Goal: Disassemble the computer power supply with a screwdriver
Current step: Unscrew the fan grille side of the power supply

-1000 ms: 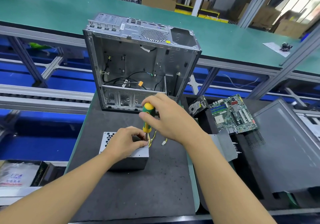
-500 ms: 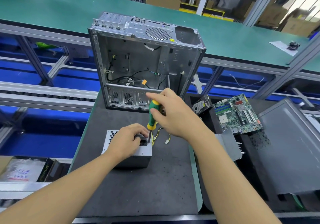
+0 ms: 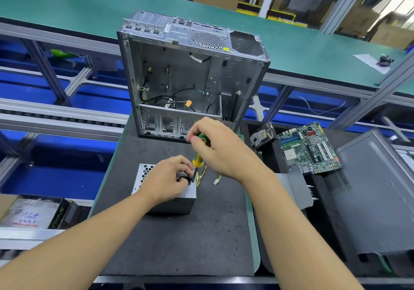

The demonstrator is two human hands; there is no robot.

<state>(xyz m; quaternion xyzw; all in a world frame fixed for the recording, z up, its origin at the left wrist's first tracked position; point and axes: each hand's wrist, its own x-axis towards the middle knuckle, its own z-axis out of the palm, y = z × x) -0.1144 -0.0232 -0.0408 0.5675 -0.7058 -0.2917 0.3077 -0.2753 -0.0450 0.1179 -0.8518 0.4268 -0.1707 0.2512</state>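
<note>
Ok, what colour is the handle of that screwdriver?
The screwdriver handle is green with yellow bands, gripped in the right hand; the head view shows it best.

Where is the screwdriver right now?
Head view, centre: the right hand grips the green-and-yellow screwdriver, tip down at the far-right edge of the power supply beside the left hand, just in front of the open computer case.

Power supply (image 3: pixel 143 178): grey metal box with honeycomb vent holes at its left end, lying flat on the dark bench (image 3: pixel 179 240) mat. Yellow wires (image 3: pixel 202 173) with a white plug trail off its right side. Screwdriver (image 3: pixel 198 161): green-yellow handle, near upright, top tilted right, shaft down at the box's top right corner.
</note>
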